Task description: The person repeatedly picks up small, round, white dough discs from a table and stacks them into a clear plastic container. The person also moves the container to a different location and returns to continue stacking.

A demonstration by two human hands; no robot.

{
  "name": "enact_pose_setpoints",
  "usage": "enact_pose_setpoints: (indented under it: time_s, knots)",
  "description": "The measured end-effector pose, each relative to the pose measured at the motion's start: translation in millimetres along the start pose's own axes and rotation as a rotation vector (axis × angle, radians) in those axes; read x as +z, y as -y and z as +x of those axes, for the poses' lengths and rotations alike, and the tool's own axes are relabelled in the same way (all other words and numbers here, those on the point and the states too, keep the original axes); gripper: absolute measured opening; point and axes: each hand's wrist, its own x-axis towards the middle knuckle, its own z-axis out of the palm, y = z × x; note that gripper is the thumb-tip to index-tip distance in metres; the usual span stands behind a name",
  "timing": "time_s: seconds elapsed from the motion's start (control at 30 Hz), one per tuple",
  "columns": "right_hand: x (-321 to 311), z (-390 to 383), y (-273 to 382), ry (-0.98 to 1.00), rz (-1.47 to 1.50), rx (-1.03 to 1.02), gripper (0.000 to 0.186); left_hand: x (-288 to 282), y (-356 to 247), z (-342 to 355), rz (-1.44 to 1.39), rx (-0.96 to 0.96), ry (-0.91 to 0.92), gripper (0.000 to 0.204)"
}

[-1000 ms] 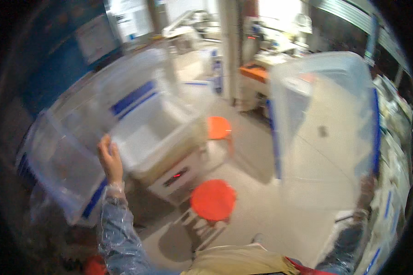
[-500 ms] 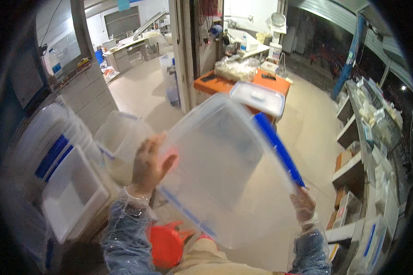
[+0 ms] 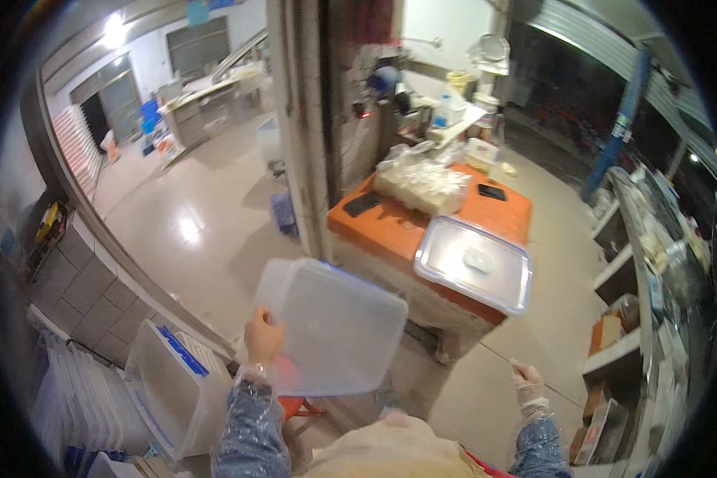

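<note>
My left hand (image 3: 263,338), in a thin clear glove, grips a translucent plastic bin (image 3: 334,327) by its left side, over a red stool (image 3: 291,406) that is mostly hidden. My right hand (image 3: 526,382) is apart from the bin, below the orange table, its gloved fingers curled; whether they hold anything is unclear. On that table (image 3: 394,235) lie a blue-rimmed translucent lid (image 3: 446,263), two dark phone-like objects (image 3: 491,192) and a bagged pale bundle (image 3: 422,182).
Stacked lids (image 3: 88,390) and bins (image 3: 171,398) stand at lower left. A doorway post (image 3: 291,127) separates another room at left from the orange table. A shelving unit (image 3: 613,350) packed with items lines the right side, beside a blue post (image 3: 613,135).
The view has swung toward the doorway and orange table. The bin, earlier raised in both hands, is lower and left of centre; my right hand has let go of it.
</note>
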Motion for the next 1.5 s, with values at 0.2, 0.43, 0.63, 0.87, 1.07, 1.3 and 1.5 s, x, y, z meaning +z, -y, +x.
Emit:
enact_pose_setpoints:
  time_s: [0.2,0.43,0.63,0.87,1.07,1.3,1.5]
  knots:
    - [207.2,211.6,127.3,0.375,0.46,-0.003,0.021,-11.1,65.7,129.5,-0.106,-0.409,-0.362,0.028]
    - [474.9,375.6,415.9,1.18,0.899,-0.128,0.029,-44.6,136.0,239.7,-0.726,-0.592,-0.818,0.018]
    - [605.2,462.9,540.5,1.341,0.851,-0.104,0.023,-62.4,197.5,404.2,-0.624,-0.701,-0.847,0.02]
    - [746.1,561.1,603.0,0.979,0.713,0.4,0.019,-75.3,274.2,653.2,-0.461,-0.633,-0.779,0.016]
    - [926.4,663.5,769.4,1.042,0.638,0.418,0.021,-88.0,378.2,864.9,-0.752,-0.657,-0.944,0.017]
    - [1129.1,772.2,990.9,1.381,0.648,0.057,0.026,-153.2,469.5,1022.3,-0.74,-0.673,-1.077,0.018]
    - [1268.6,860.6,1107.7,1.495,0.371,0.201,0.029,-116.4,565.0,1279.1,-0.417,-0.906,-0.983,0.021]
